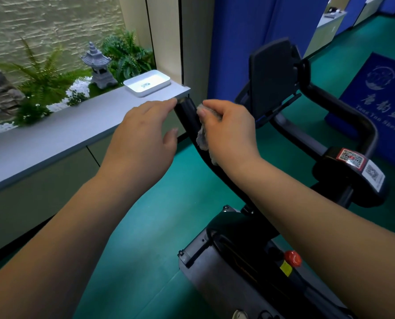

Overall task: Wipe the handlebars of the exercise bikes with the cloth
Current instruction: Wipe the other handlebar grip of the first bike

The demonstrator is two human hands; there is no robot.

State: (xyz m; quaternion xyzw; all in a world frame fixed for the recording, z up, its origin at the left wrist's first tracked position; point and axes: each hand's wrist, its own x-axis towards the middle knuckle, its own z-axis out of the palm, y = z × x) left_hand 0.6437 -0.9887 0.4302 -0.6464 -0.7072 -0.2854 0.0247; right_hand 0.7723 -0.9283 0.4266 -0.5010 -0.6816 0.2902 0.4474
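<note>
The right hand (228, 130) presses a grey cloth (202, 134) against the left handlebar (187, 113) of the exercise bike (272, 84); the left hand (143, 132), fingers relaxed, touches the bar's tip; the right handlebar (362, 125) probably remains unwiped.

Right hand (231, 132) presses cloth (202, 134) against handlebar (187, 113), left hand (143, 134) beside

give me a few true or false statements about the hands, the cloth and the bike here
1. The right hand holds the cloth against the left handlebar. True.
2. The left hand holds the cloth. False: it holds nothing, fingers straight by the handlebar's end.
3. A white tray sits on the ledge. True.
4. The floor is red. False: it is green.
5. The cloth covers the screen. False: it is on the handlebar.
</note>
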